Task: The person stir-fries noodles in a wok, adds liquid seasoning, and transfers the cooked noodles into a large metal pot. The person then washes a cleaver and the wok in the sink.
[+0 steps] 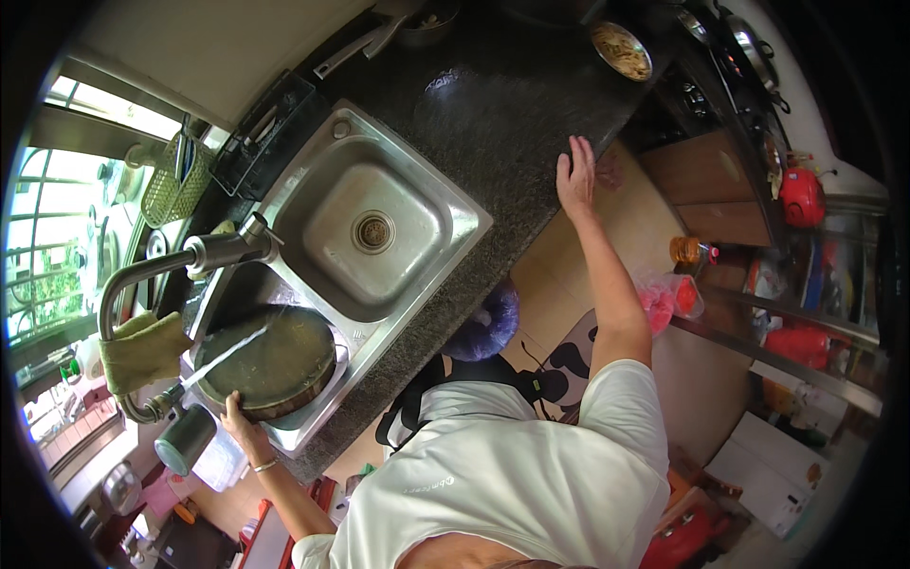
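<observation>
My left hand grips the near edge of a thick round wooden chopping board, which rests tilted in the left basin of a steel double sink. Water streams from the curved faucet across the board's wet top. My right hand is raised over the right edge of the dark stone counter, fingers spread a little, holding nothing. Between the hands lies the right sink basin, with a strainer in its drain. A green cloth hangs on the faucet pipe.
A bowl of sliced food stands at the counter's far right corner. Behind the sink is a black rack; a green basket hangs by the window. A purple bag hangs below the counter edge. An oil bottle stands at the right.
</observation>
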Tool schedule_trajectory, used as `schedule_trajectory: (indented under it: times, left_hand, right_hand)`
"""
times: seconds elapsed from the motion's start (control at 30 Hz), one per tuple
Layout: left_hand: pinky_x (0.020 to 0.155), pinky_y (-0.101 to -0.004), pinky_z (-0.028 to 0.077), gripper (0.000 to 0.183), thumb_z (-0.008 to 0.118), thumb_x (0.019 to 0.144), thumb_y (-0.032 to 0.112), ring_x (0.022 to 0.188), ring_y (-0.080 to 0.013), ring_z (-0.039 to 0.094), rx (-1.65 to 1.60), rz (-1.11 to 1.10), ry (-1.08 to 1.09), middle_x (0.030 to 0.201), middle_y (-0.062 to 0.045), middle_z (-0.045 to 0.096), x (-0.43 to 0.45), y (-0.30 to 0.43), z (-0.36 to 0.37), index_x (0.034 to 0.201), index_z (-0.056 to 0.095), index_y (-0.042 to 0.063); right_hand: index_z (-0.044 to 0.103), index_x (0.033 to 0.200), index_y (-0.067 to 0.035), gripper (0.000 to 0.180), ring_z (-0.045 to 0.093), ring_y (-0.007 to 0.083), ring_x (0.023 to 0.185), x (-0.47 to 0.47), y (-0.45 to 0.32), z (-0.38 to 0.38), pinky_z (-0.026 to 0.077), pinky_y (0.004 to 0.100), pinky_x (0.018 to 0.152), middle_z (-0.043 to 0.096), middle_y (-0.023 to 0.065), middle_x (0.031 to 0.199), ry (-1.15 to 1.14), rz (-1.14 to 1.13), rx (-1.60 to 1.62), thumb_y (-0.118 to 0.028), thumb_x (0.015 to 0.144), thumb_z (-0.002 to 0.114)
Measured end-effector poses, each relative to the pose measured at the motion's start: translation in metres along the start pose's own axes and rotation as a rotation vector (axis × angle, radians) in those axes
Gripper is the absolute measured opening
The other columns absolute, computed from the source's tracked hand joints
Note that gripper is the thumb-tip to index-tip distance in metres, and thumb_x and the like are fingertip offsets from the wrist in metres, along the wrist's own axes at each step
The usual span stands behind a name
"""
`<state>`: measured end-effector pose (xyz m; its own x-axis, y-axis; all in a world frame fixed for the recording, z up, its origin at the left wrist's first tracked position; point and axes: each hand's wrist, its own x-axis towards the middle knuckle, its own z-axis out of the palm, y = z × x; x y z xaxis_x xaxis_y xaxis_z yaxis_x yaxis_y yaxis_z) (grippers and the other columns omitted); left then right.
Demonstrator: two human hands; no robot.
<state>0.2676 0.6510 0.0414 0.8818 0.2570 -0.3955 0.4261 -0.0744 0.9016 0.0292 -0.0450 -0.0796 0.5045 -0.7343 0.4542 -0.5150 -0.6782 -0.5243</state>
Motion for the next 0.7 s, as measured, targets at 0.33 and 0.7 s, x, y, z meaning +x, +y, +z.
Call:
schedule_trajectory:
  times: [0.33,0.7]
  left_hand:
    - [0.079,-0.0320,0.049,0.031,0.071,0.075,0.016,0.085,-0.0180,0.057,0.020,0.002,0.026,0.092,-0.006,0.059,0.010,-0.008,-0.002,0.097,0.057,0.000]
    - [0.076,-0.0320,0.051,0.031,0.071,0.079,0.014,0.081,-0.0186,0.062,-0.076,0.051,-0.066,0.094,-0.009,0.065,0.001,-0.007,0.011,0.101,0.061,-0.005]
  right_hand:
    - [0.035,0.141,0.011,0.067,0.022,0.0425,0.143,-0.028,-0.033,0.017,0.017,0.0502,0.118,0.027,0.0300,0.151,-0.283,-0.230,-0.337,-0.040,0.098,0.045]
    - [0.030,0.144,0.010,0.062,0.029,0.0347,0.142,-0.166,-0.278,0.113,0.026,0.0403,0.115,0.033,0.0266,0.149,-0.548,-0.075,0.600,-0.028,0.099,0.050]
